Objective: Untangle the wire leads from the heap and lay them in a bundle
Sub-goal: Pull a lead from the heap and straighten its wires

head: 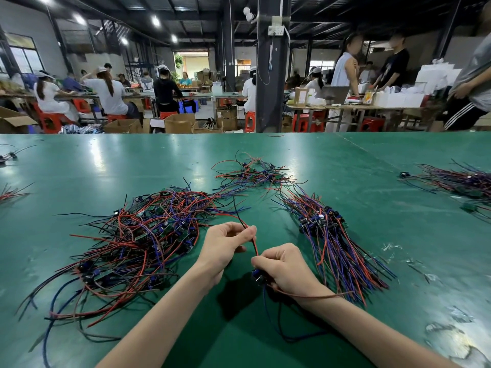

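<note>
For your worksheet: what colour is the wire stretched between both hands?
Red wire, head view.

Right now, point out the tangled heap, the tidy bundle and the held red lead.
tangled heap [143,235]: head view, its middle.
tidy bundle [332,248]: head view, wires at mid-length.
held red lead [255,245]: head view, taut middle stretch.

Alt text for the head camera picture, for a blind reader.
Two bare hands hold one wire lead over a green table: the left hand pinches its wires, the right hand grips its blue component end. A tangled heap lies left, a tidy bundle right.
</note>
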The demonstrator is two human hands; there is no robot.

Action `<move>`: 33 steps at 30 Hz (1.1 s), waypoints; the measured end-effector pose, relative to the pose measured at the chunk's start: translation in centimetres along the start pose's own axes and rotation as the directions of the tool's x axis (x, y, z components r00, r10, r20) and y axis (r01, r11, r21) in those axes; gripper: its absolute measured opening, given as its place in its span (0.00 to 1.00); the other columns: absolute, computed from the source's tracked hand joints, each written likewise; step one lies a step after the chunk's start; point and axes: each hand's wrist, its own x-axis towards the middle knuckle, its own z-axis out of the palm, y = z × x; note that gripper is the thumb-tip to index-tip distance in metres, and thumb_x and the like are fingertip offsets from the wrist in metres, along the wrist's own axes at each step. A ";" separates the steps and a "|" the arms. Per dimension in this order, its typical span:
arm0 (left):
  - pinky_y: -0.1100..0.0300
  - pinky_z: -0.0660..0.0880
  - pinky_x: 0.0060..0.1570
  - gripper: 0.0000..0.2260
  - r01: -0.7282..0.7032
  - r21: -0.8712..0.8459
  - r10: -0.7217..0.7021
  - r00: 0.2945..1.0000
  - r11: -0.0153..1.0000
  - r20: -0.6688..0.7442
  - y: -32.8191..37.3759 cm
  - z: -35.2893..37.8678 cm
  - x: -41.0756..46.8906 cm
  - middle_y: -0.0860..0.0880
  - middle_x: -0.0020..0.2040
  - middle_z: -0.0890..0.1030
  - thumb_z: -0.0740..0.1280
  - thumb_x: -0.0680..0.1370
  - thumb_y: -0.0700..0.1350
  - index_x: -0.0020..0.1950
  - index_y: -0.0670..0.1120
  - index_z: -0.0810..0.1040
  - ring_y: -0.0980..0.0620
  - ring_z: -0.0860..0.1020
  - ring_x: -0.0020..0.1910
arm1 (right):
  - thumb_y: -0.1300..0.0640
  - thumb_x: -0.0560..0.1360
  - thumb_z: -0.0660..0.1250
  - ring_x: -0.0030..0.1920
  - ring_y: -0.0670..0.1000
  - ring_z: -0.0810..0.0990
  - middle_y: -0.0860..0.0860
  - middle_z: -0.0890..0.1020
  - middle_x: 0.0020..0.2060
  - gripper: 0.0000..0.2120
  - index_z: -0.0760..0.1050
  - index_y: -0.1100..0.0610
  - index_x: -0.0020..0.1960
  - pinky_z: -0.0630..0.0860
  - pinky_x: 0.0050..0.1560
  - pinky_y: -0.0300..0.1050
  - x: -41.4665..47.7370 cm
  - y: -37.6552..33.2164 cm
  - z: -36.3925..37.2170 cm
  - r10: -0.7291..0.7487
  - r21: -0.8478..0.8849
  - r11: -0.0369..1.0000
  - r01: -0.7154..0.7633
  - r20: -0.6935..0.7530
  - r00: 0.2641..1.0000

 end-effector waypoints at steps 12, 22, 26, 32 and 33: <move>0.66 0.77 0.34 0.07 0.000 -0.019 -0.001 0.996 1.000 -0.088 0.0 -1.1 0.6 0.49 0.29 0.81 0.70 0.74 0.37 0.36 0.40 0.81 0.58 0.78 0.30 | 0.61 0.72 0.68 0.27 0.49 0.70 0.67 0.76 0.27 0.16 0.74 0.69 0.29 0.70 0.32 0.48 -0.6 -0.7 0.2 -0.142 -0.216 0.966 0.143 0.021 0.990; 0.68 0.76 0.36 0.06 0.036 -0.043 -0.040 0.995 0.998 -0.093 0.0 -1.1 0.7 0.50 0.34 0.84 0.66 0.78 0.36 0.44 0.42 0.82 0.58 0.80 0.35 | 0.61 0.73 0.68 0.28 0.50 0.73 0.65 0.79 0.28 0.15 0.77 0.69 0.31 0.73 0.34 0.49 -0.6 -0.7 0.1 -0.119 -0.208 0.971 0.119 0.013 0.993; 0.67 0.77 0.34 0.06 0.011 -0.084 -0.022 0.991 0.996 -0.130 0.1 -1.1 0.7 0.50 0.32 0.83 0.67 0.77 0.38 0.42 0.40 0.82 0.60 0.77 0.29 | 0.62 0.73 0.68 0.27 0.48 0.74 0.61 0.81 0.27 0.14 0.79 0.67 0.30 0.71 0.32 0.46 -0.6 -0.7 0.1 -0.101 -0.176 0.979 0.100 0.003 0.995; 0.67 0.77 0.33 0.10 -0.008 -0.093 -0.011 0.979 0.996 -0.204 0.0 -1.1 0.8 0.49 0.30 0.82 0.66 0.78 0.42 0.40 0.39 0.81 0.58 0.79 0.29 | 0.60 0.73 0.68 0.27 0.49 0.73 0.64 0.79 0.27 0.15 0.77 0.69 0.31 0.70 0.30 0.47 -0.7 -0.6 0.2 -0.108 -0.177 0.978 0.110 0.024 0.994; 0.67 0.78 0.34 0.09 -0.013 -0.093 -0.007 0.978 0.996 -0.207 -0.1 -1.1 0.9 0.49 0.31 0.82 0.65 0.78 0.40 0.42 0.38 0.81 0.59 0.79 0.30 | 0.60 0.73 0.68 0.27 0.49 0.73 0.64 0.79 0.27 0.15 0.76 0.69 0.31 0.70 0.30 0.47 -0.7 -0.6 0.2 -0.106 -0.176 0.978 0.108 0.025 0.994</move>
